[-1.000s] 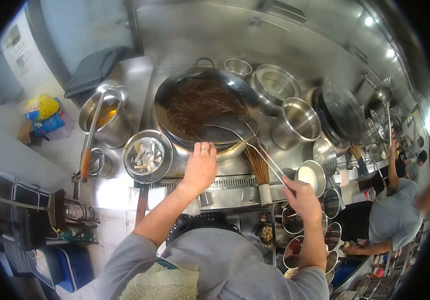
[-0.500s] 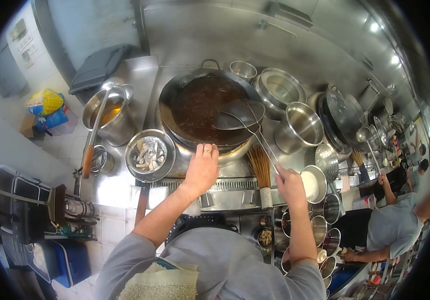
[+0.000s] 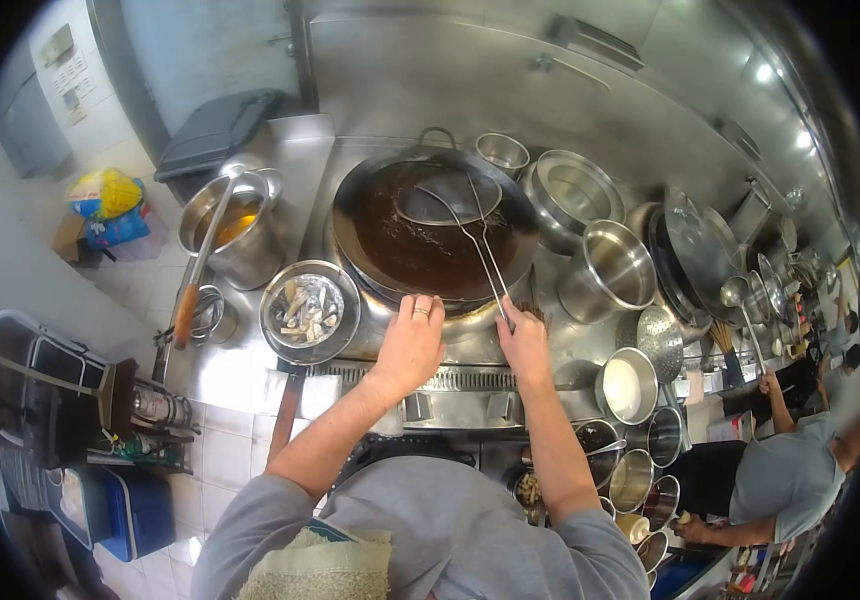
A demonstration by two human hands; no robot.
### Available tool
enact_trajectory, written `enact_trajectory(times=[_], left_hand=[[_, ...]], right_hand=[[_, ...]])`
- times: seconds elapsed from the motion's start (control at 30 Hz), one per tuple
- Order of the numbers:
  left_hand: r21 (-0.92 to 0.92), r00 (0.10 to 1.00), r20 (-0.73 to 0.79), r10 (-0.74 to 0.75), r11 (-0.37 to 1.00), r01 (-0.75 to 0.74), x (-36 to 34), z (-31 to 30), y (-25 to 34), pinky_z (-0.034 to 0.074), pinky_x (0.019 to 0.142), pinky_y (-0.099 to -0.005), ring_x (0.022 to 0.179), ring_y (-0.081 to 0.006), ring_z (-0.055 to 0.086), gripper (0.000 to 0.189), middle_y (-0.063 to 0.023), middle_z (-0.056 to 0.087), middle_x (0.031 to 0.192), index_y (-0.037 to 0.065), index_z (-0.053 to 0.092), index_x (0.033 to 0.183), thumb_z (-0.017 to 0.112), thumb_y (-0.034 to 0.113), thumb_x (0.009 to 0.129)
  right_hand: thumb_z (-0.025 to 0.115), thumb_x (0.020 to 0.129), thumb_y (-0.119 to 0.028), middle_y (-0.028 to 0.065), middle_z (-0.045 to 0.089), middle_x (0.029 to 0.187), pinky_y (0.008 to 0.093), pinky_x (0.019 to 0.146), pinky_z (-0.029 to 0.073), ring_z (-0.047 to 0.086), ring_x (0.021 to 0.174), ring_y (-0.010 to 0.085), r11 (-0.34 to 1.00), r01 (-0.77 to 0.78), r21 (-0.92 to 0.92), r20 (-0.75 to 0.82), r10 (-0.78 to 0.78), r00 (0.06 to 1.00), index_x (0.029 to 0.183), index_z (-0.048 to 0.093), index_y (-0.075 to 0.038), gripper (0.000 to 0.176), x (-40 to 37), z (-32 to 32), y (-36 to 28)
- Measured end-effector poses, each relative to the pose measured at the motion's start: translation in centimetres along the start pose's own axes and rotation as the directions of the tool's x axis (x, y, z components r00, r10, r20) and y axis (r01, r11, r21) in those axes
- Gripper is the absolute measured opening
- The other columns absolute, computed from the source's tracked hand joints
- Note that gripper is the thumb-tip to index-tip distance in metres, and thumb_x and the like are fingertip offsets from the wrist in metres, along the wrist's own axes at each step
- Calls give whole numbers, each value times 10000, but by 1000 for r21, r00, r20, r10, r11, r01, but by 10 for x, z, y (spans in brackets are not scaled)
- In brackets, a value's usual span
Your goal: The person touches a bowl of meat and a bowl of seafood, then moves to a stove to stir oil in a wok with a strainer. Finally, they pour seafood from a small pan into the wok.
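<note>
Stove-side, right hand (image 3: pixel 523 345) has swung skimmer (image 3: pixel 447 195) over wok (image 3: pixel 346 212).

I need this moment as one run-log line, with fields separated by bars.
left hand: on wok near rim | right hand: holds skimmer handle | skimmer head: over dark liquid, far side

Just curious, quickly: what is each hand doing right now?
Left hand: closed on the wok rim.
Right hand: closed around the skimmer handle.

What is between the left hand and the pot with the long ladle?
In the head view, a round steel bowl holding pale pieces sits between the left hand and that pot.
</note>
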State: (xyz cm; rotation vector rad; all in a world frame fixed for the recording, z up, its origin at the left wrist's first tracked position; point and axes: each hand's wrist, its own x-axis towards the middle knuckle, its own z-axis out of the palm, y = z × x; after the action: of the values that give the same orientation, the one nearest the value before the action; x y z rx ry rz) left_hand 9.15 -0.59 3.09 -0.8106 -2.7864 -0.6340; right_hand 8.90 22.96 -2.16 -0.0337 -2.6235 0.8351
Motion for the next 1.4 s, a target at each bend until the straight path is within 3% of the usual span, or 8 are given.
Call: enact_trajectory(times=[0.33,0.43,0.53,0.7,0.73,0.93,1.07,1.4], left_hand=[[-5,1000,-21,8,1000,-8,-5,0,2,439,1092,-440,1296,-400,440,769,-255,475,1355,-114,431,1404,782,157,776],[-17,1000,-17,1,1000,-1,-5,-2,3,444,1088,-444,1305,-400,439,777,-253,473,1358,-109,424,1414,782,155,777],[-11,1000,-17,2,1000,-2,-5,-1,3,450,1083,-446,1305,-399,440,779,-250,472,1361,-107,421,1419,781,155,779],[51,999,-32,19,999,-18,-5,2,2,482,1033,-429,1309,-351,435,793,-214,474,1363,-102,423,1422,782,192,779],[-5,1000,-14,5,1000,-5,-4,0,2,421,1108,-431,1310,-393,427,795,-249,471,1368,-111,428,1416,798,170,771],[-9,1000,-3,12,1000,-12,-4,0,1,425,1103,-432,1314,-394,423,792,-248,467,1379,-109,428,1413,803,163,770],[23,1000,9,27,999,-27,-5,0,0,460,1048,-434,1313,-361,425,782,-219,465,1376,-101,421,1419,785,194,793],[0,999,10,42,999,-42,-3,-3,-2,449,1069,-431,1279,-382,433,795,-242,469,1362,-108,419,1415,797,171,774]], right_hand=[[704,899,-125,272,692,931,489,748,545,686,850,442,991,3,132,37,-8,999,1262,684,-42,373,1,11,-19],[702,899,-125,285,691,956,478,761,545,687,864,440,990,-95,104,142,79,987,1262,683,-37,374,-13,-13,-34],[706,896,-115,283,691,948,474,761,542,684,854,439,989,-29,148,128,10,992,1261,682,-36,374,-32,-23,-23],[728,890,-128,276,705,992,395,783,546,712,835,386,991,-83,100,209,61,976,1265,674,-25,392,-59,-63,-32],[729,890,-128,274,706,988,393,783,546,711,832,387,993,-81,88,217,60,974,1263,676,-28,390,-63,-71,-33],[737,881,-123,255,691,895,465,742,532,666,818,434,984,-177,15,291,165,942,1246,689,-47,376,-84,-123,-50],[736,880,-137,237,684,876,475,719,528,659,794,427,998,-1,-69,210,15,978,1234,696,-60,365,-97,-151,-38],[721,881,-110,220,663,797,457,675,488,630,718,398,950,-27,-310,204,94,975,1237,698,-54,362,-80,-179,-45]])
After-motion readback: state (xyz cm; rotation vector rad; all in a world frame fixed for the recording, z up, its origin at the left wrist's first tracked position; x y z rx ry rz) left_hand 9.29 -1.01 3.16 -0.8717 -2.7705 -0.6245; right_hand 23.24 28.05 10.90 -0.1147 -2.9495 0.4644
